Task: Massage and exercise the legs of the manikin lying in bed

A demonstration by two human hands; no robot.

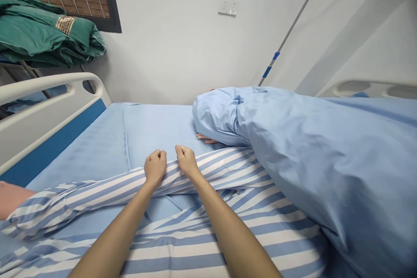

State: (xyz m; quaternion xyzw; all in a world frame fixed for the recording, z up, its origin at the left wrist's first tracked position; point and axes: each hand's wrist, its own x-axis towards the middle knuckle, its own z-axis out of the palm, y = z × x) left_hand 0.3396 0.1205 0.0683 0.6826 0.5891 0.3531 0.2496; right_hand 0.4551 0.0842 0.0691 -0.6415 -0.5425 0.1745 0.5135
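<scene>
My left hand (155, 167) and my right hand (186, 160) are closed on a blue-and-white striped pyjama sleeve (97, 193), gathering the cloth side by side. The sleeve lies across a second person's striped pyjama body (208, 243), and bare skin of that person's arm (9, 200) shows at the far left. A light blue quilt (319, 169) covers the right side of the bed. Fingers or toes (205, 139) stick out from under its bunched end, and the rest of that limb is hidden.
The blue bed sheet (156, 130) stretches to the wall. A white bed rail (48, 108) with a blue panel runs along the left, and another rail (368, 89) stands at the right. An IV pole (289, 30) leans by the wall. Folded green cloth (45, 30) sits beyond the left rail.
</scene>
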